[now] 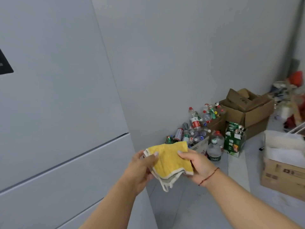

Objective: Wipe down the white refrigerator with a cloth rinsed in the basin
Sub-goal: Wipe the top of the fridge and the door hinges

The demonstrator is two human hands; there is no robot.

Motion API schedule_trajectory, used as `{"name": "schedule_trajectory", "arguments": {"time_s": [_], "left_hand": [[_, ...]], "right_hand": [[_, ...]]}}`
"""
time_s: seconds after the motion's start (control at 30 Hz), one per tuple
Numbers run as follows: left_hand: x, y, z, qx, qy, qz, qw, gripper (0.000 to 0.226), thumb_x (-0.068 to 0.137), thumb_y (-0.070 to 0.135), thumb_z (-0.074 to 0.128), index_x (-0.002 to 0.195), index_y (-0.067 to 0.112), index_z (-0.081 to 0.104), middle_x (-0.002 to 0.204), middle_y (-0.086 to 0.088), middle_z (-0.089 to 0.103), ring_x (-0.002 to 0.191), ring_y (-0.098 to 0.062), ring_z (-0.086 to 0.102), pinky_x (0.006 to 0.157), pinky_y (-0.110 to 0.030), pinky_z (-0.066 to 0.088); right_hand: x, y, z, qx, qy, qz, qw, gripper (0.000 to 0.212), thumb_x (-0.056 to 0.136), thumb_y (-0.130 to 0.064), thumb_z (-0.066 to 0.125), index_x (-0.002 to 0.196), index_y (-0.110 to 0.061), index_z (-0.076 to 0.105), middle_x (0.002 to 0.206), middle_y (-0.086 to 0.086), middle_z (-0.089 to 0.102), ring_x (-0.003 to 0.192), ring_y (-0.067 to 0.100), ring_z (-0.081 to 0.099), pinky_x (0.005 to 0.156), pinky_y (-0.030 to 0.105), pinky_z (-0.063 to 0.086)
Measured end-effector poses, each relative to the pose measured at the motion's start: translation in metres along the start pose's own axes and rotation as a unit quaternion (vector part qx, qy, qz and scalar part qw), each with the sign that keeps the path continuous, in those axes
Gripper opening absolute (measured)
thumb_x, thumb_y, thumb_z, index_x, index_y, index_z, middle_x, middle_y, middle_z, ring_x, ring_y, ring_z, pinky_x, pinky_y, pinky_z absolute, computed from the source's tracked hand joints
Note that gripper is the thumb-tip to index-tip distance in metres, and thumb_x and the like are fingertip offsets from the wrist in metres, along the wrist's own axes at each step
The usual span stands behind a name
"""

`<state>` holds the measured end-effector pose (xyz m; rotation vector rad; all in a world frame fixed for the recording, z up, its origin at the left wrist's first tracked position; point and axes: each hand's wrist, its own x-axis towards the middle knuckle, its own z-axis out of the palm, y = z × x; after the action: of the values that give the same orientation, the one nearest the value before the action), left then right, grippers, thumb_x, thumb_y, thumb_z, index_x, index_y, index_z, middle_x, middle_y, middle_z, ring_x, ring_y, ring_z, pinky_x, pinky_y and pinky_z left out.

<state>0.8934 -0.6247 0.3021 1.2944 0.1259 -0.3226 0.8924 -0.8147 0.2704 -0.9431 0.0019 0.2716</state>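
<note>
While I stand beside the fridge (54,103), my left hand (142,169) and right hand (196,166) pinch a folded yellow cloth (171,161) between them, each thumb pressed on its top face with the fingers curled underneath. The cloth hangs in the air just right of the fridge's lower doors, not touching them. Beyond it, bottles (196,126) and cardboard boxes (247,111) sit on the floor (198,204) against the wall (181,55).
</note>
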Motion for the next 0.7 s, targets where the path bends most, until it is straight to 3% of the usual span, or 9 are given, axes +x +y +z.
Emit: {"name": "schedule_trajectory", "arguments": {"time_s": [0.13,0.23,0.33,0.43,0.47,0.57,0.63,0.67,0.7], "left_hand": [[0.032,0.005,0.014,-0.007,-0.007,0.011,1.000,0.041,0.087,-0.004,0.064,0.125,0.009,0.053,0.111,-0.019,0.070,0.087,-0.029,0.072,0.064,-0.035,0.060],[0.064,0.015,0.035,-0.066,-0.055,0.004,0.996,0.042,0.090,-0.005,0.059,0.129,0.009,0.051,0.110,-0.023,0.070,0.095,-0.036,0.071,0.075,-0.046,0.060],[0.104,0.019,0.050,-0.050,-0.060,-0.005,0.997,0.043,0.091,-0.003,0.058,0.131,0.010,0.049,0.110,-0.025,0.068,0.087,-0.037,0.072,0.065,-0.044,0.060],[0.147,0.027,0.055,-0.038,-0.036,-0.005,0.999,0.042,0.091,-0.005,0.059,0.129,0.011,0.050,0.109,-0.023,0.069,0.088,-0.034,0.072,0.066,-0.041,0.060],[0.161,0.031,0.057,-0.028,-0.036,-0.002,0.999,0.040,0.090,-0.006,0.060,0.125,0.013,0.052,0.108,-0.021,0.070,0.086,-0.031,0.073,0.066,-0.038,0.060],[0.191,0.048,0.062,0.048,-0.046,0.016,0.998,0.039,0.089,-0.004,0.061,0.120,0.020,0.056,0.109,-0.015,0.069,0.087,-0.028,0.071,0.070,-0.039,0.059],[0.213,0.059,0.064,0.163,-0.023,0.059,0.985,0.042,0.090,0.002,0.062,0.126,0.023,0.055,0.110,-0.007,0.066,0.094,-0.024,0.068,0.077,-0.037,0.058],[0.226,0.063,0.062,0.260,0.002,0.090,0.961,0.043,0.090,0.007,0.062,0.128,0.024,0.053,0.112,-0.001,0.063,0.099,-0.019,0.064,0.080,-0.031,0.055],[0.231,0.066,0.064,0.372,0.044,0.137,0.917,0.044,0.090,0.013,0.061,0.131,0.026,0.051,0.117,0.004,0.059,0.108,-0.017,0.058,0.087,-0.027,0.050]], "right_hand": [[0.017,-0.005,-0.026,0.154,0.003,0.012,0.988,0.067,0.075,-0.053,0.066,0.116,0.000,0.066,0.093,0.025,0.068,0.085,0.039,0.067,0.085,0.041,0.051],[0.038,0.013,-0.031,0.261,0.025,0.002,0.965,0.071,0.046,-0.034,0.093,0.102,0.003,0.072,0.107,0.022,0.069,0.089,0.034,0.070,0.069,0.039,0.059],[0.072,0.017,-0.041,0.279,0.069,-0.043,0.957,0.058,0.062,-0.032,0.081,0.112,-0.003,0.070,0.119,0.022,0.065,0.094,0.037,0.069,0.074,0.046,0.057],[0.112,-0.010,-0.063,0.319,0.070,-0.112,0.938,0.125,0.021,-0.008,0.093,0.137,-0.005,0.048,0.126,0.031,0.056,0.108,0.047,0.059,0.081,0.058,0.054],[0.120,-0.021,-0.066,0.320,0.019,-0.137,0.937,0.122,0.033,-0.006,0.092,0.143,-0.004,0.039,0.128,0.033,0.053,0.116,0.049,0.053,0.088,0.061,0.049],[0.145,-0.035,-0.072,0.256,-0.073,-0.245,0.932,0.055,0.096,-0.016,0.050,0.143,0.007,0.032,0.144,0.028,0.040,0.137,0.036,0.035,0.114,0.044,0.026],[0.178,-0.032,-0.067,0.244,0.015,-0.170,0.955,0.067,0.055,-0.032,0.092,0.109,-0.001,0.067,0.103,0.021,0.070,0.096,0.030,0.069,0.083,0.041,0.056],[0.198,-0.029,-0.065,0.239,0.070,-0.116,0.962,0.075,0.031,-0.040,0.097,0.092,-0.009,0.068,0.076,0.015,0.072,0.067,0.027,0.071,0.058,0.038,0.059],[0.206,-0.027,-0.061,0.249,0.101,-0.120,0.956,0.070,0.035,-0.051,0.093,0.087,-0.012,0.066,0.066,0.013,0.070,0.056,0.026,0.068,0.048,0.036,0.057]]}}
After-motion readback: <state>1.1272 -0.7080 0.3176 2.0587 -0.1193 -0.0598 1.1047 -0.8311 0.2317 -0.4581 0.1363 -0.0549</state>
